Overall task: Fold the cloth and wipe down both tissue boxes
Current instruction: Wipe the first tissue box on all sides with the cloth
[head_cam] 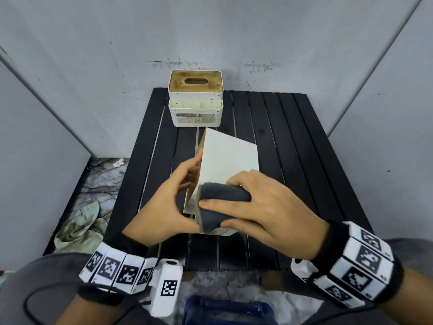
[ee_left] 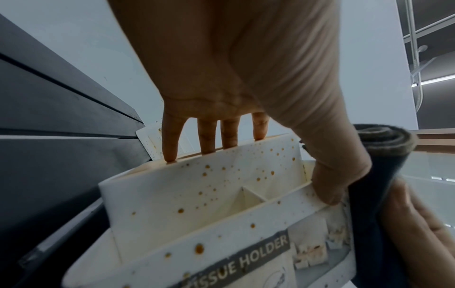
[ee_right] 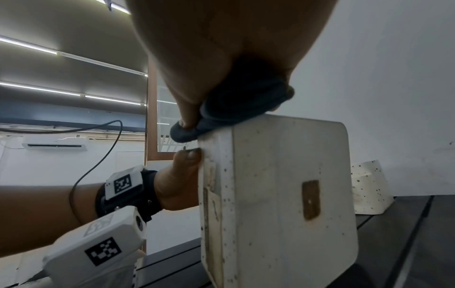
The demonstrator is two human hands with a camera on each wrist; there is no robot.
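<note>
Right hand [head_cam: 264, 202] presses folded cloth [head_cam: 222, 198] onto tipped tissue box [head_cam: 227, 158].

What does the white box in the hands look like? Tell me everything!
The near tissue box is cream-white with small dark speckles, rounded corners and a front pocket labelled "TISSUE HOLDER". It is tipped on its side on the black slatted table. The left hand grips its pocket side; the right hand presses a folded dark cloth on its upper face.

Tipped tissue box [head_cam: 228, 158] mid-table [head_cam: 293, 160], second tissue box [head_cam: 195, 103] behind it
</note>
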